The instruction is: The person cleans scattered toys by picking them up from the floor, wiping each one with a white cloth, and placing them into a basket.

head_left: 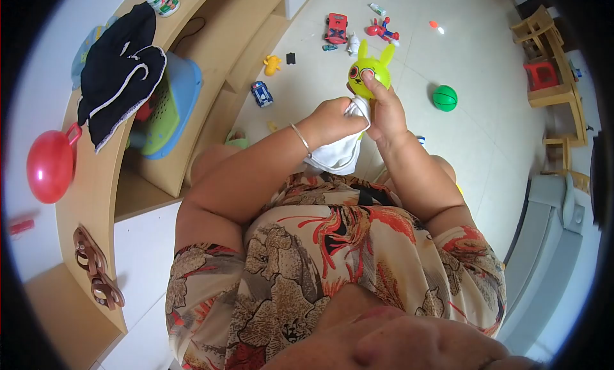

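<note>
A yellow-green rabbit-headed toy (375, 63) with long ears and round eyes is held upright in my right hand (386, 114). The thumb presses on its face, and the other fingers are mostly hidden behind it. My left hand (336, 119) is closed on a white cloth (338, 156), which is bunched against the toy's lower part. The cloth hangs down toward my lap and covers whatever of the toy lies below the head. Both hands are close together, in front of my body.
On the floor lie a red toy car (336, 28), a blue toy car (261, 94), a red-and-blue figure (382, 30), an orange toy (272, 65) and a green ball (444, 98). Left stands a wooden shelf (220, 56) with dark clothing (121, 69); right, a grey sofa (543, 242).
</note>
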{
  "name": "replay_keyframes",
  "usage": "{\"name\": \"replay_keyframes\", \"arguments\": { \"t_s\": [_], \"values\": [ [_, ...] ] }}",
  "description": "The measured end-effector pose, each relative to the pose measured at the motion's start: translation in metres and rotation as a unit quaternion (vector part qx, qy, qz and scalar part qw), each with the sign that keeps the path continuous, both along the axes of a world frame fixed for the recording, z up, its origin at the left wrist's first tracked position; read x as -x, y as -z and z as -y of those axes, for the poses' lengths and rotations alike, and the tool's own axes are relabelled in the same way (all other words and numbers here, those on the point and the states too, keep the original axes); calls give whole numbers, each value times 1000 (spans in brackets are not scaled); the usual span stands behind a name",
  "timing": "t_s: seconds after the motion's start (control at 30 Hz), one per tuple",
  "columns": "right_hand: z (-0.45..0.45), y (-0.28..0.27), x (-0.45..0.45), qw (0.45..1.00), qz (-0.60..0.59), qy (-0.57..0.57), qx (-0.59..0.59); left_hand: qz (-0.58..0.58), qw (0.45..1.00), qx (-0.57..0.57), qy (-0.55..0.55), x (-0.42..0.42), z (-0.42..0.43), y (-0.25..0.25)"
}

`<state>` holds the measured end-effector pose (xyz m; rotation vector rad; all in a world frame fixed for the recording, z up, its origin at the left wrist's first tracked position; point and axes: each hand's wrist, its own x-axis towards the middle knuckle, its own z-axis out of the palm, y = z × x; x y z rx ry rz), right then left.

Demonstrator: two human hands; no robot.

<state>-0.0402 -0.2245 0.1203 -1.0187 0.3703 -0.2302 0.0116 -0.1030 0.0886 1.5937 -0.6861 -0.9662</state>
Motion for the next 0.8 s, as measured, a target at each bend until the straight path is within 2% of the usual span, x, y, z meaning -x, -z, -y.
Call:
{"name": "replay_keyframes", "arguments": {
  "t_s": [0.1,0.2,0.33,0.43,0.5,0.57,0.63,0.67,0.7,0.77,0.8],
  "values": [
    [7,-2,0,999,-18,16,-39,24,999,-37,23,3,-3,-9],
    [7,1,0,996,-31,38,-70,24,999,-15,23,6,-4,-6],
    [19,1,-3,995,-47,56,-64,-14,998,-19,57,9,-7,1],
    [33,-14,-5,994,-8,99,-34,51,993,-59,84,15,-12,-7],
    [39,-21,-4,987,38,68,-140,-11,999,-24,37,12,-15,-17],
    [39,-17,-3,987,36,61,-147,-55,998,7,-5,7,-22,-31],
    [40,-8,-1,978,85,-16,-192,-79,992,2,-100,-3,-27,-45],
    [37,-9,-1,977,83,-16,-194,-116,983,50,-130,-7,-25,-37],
    [32,-14,1,979,70,-13,-189,-116,983,49,-132,-12,-24,-29],
    [28,-14,0,981,55,-12,-184,-253,940,131,-189,-23,-22,-17],
    [27,-12,-1,985,38,-4,-170,-255,935,152,-195,-25,-21,-15]
  ]
}}
